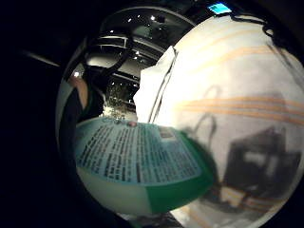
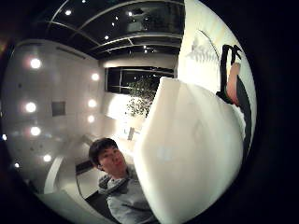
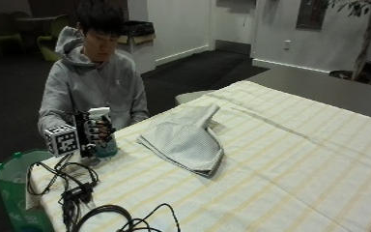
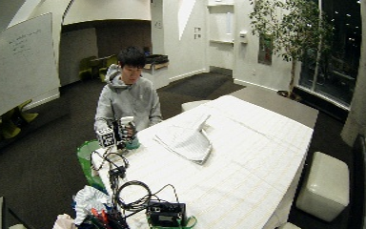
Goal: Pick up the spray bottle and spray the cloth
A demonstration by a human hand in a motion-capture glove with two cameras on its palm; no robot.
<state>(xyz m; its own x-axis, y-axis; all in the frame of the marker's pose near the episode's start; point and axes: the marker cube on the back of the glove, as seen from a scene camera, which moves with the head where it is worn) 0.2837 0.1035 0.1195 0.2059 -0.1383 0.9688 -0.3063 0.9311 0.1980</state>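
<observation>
At table's corner, gloved right hand, fingers curled round white-capped teal plastic spray bottle. Beside it, folded grey cloth on striped cream tablecloth

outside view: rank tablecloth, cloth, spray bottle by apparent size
1. Tablecloth: covers most of the table, by far the largest.
2. Cloth: the folded grey piece lying on it, mid-sized.
3. Spray bottle: smallest, and partly hidden by the right hand gripping it, so its full extent is unclear.

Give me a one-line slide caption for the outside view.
Gloved right hand grips the white-topped, teal-based spray bottle upright at the table's near corner, apart from the folded grey cloth on the striped tablecloth.
</observation>
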